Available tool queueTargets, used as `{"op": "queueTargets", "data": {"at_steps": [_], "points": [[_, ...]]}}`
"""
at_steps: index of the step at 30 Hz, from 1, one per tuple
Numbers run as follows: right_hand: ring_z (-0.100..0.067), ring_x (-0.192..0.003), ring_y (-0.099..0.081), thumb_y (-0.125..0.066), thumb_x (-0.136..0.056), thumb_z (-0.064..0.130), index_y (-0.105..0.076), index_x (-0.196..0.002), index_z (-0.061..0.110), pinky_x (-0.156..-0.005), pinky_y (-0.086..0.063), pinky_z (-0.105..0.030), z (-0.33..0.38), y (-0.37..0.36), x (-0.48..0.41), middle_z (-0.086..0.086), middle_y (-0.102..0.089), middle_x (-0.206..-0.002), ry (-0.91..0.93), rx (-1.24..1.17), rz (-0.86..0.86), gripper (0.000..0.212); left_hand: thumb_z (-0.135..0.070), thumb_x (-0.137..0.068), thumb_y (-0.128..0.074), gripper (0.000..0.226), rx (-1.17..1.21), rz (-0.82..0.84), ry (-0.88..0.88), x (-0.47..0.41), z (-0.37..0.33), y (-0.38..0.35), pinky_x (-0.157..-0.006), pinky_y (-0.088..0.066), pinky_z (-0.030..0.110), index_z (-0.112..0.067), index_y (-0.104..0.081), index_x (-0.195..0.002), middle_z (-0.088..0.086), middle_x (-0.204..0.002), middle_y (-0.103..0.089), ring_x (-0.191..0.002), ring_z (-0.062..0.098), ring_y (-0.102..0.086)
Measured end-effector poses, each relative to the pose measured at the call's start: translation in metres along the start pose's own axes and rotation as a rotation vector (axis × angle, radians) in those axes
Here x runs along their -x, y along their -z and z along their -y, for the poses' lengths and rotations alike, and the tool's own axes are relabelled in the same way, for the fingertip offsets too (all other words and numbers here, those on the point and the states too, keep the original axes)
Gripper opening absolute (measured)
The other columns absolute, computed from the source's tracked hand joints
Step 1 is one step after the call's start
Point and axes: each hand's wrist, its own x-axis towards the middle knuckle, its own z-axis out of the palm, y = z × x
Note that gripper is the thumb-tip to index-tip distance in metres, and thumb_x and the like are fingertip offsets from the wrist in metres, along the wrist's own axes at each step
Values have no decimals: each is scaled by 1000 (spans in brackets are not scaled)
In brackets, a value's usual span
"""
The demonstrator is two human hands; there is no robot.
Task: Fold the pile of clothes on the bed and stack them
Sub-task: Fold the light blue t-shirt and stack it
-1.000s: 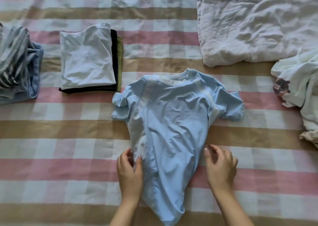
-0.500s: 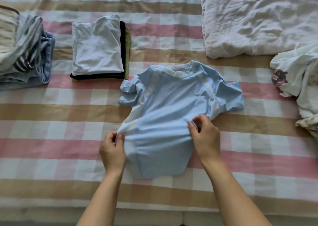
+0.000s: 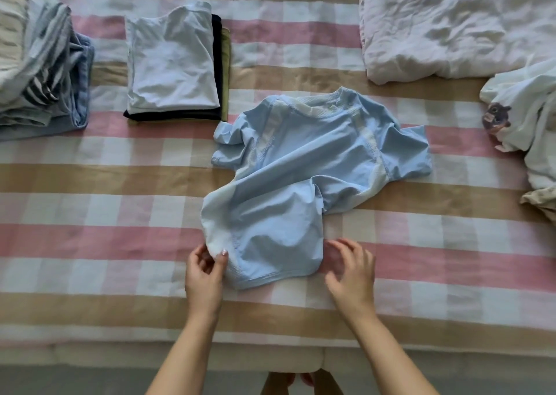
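A light blue T-shirt (image 3: 288,178) lies rumpled on the checked bedspread (image 3: 105,208), collar away from me and hem toward me. My left hand (image 3: 204,271) pinches the shirt's near left hem corner between thumb and fingers. My right hand (image 3: 350,269) hovers just right of the hem with fingers spread and blurred, touching no cloth that I can see. A folded stack (image 3: 174,66) with a white shirt on top of a black and an olive piece sits at the back left.
A second folded pile (image 3: 42,69) of striped and blue clothes lies at the far left. A crumpled white sheet (image 3: 451,24) fills the back right. Unfolded white clothes (image 3: 526,117) with a small printed picture sit at the right edge. The bed's near edge runs below my wrists.
Both hands pulled back toward me along the shirt. The right hand let go of the shirt's right side and now hovers open beside the hem; the left hand still holds the left edge.
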Motion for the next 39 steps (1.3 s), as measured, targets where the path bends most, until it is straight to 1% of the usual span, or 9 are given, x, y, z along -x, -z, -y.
{"op": "queueTargets", "data": {"at_steps": [3, 9, 14, 17, 20, 24, 28, 32, 39], "points": [[-30, -129, -32, -80, -66, 30, -59, -120, 15, -106, -27, -43, 7, -25, 14, -6, -42, -137, 14, 152, 103, 60, -6, -87, -60, 13, 106, 61, 73, 17, 6, -1, -80, -49, 29, -17, -61, -94, 3, -97, -68, -91, 16, -63], [-36, -84, -58, -67, -83, 9, -65, -85, -1, -73, -46, -48, 44, -17, 2, -15, -66, -86, -18, -258, -193, 11, -8, -90, -54, 12, 327, 20, 146, 23, -22, 5, -54, -55, 22, -14, -60, -83, -7, -68, -70, -64, 6, -66], [-16, -65, -50, -65, -84, 23, -62, -79, 8, -60, -43, -24, 70, 25, 11, 2, -57, -71, 357, -297, -356, 16, -11, -87, -59, 9, 226, -59, -82, 31, -49, 24, -48, -52, 20, -17, -61, -80, -10, -63, -65, -53, 3, -59], [-19, -70, -52, -64, -84, 19, -65, -81, 7, -65, -44, -27, 89, 16, 2, -1, -63, -74, 520, -227, -321, 13, -8, -88, -59, 14, 285, -181, -92, 17, -57, 31, -53, -55, 22, -17, -60, -77, -2, -73, -63, -63, 10, -62], [-31, -88, -58, -58, -87, 7, -67, -100, 2, -78, -49, -42, 99, -13, -22, -10, -68, -94, 446, -117, -80, 17, 1, -91, -53, 19, 410, -222, 12, -13, -62, 26, -60, -58, 25, -13, -55, -78, 8, -80, -59, -66, 17, -64], [-22, -129, -38, -53, -90, 13, -48, -133, 11, -107, -30, -33, 87, -36, -55, -5, -50, -135, 388, 121, 194, 43, 6, -90, -51, 17, 281, -61, 8, -47, -56, 15, -81, -54, 26, -6, -56, -100, 11, -96, -59, -82, 16, -64], [-30, -116, -51, -70, -79, 15, -60, -119, 7, -101, -37, -35, 62, -20, -42, -11, -58, -121, 452, 41, 7, 41, 8, -82, -61, 55, -41, -39, -187, -48, -43, 19, -94, -44, 25, -9, -43, -131, 5, -124, -51, -106, 14, -55], [-29, -82, -55, -85, -63, 30, -66, -86, 13, -74, -39, -31, 38, -24, -5, -6, -60, -87, 275, 45, -249, 35, 2, -76, -69, 65, -231, -216, -203, -36, -25, 20, -97, -41, 28, -9, -40, -134, 16, -133, -36, -103, 16, -50], [-29, -101, -46, -78, -53, 58, -67, -97, 17, -81, -35, -39, 97, -90, 15, -5, -55, -106, -293, -30, -203, 61, 1, -85, -55, 27, -96, -376, -91, -44, -29, 3, -73, -39, 15, 1, -56, -113, 7, -101, -58, -91, 15, -52]]}}
